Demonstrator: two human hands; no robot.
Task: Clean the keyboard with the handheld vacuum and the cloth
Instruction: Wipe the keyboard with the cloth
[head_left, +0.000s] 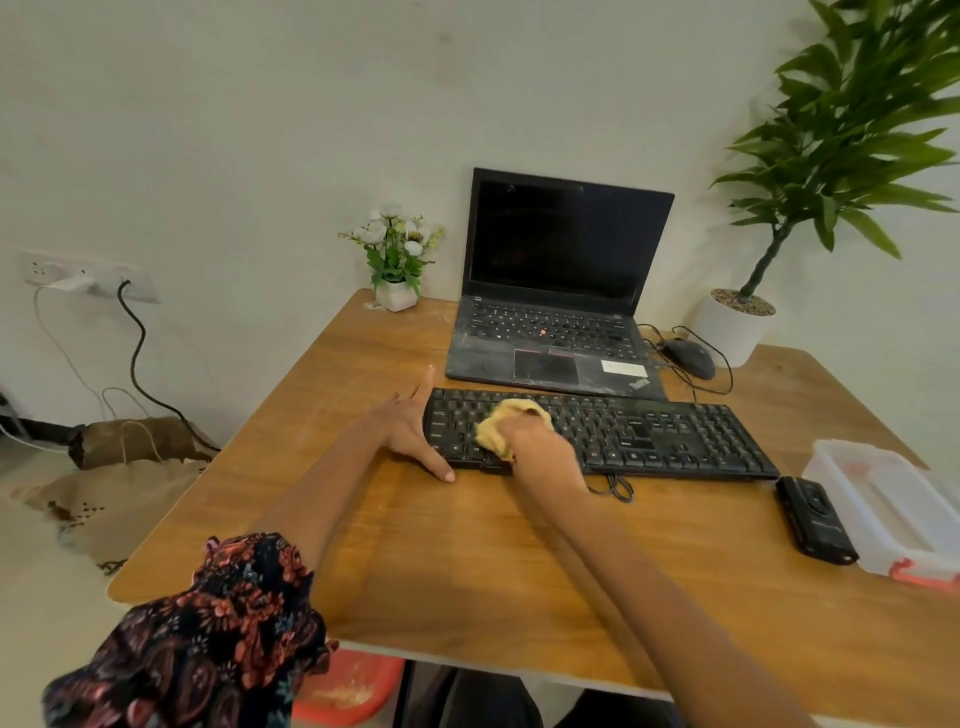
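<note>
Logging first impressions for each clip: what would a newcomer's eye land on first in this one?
Most striking is the yellow cloth, bunched in the right hand and pressed onto the left part of the black keyboard at mid-desk. The left hand lies spread against the keyboard's left end. Behind stands an open laptop with a dark screen, and a black handheld vacuum lies untouched at the keyboard's right.
</note>
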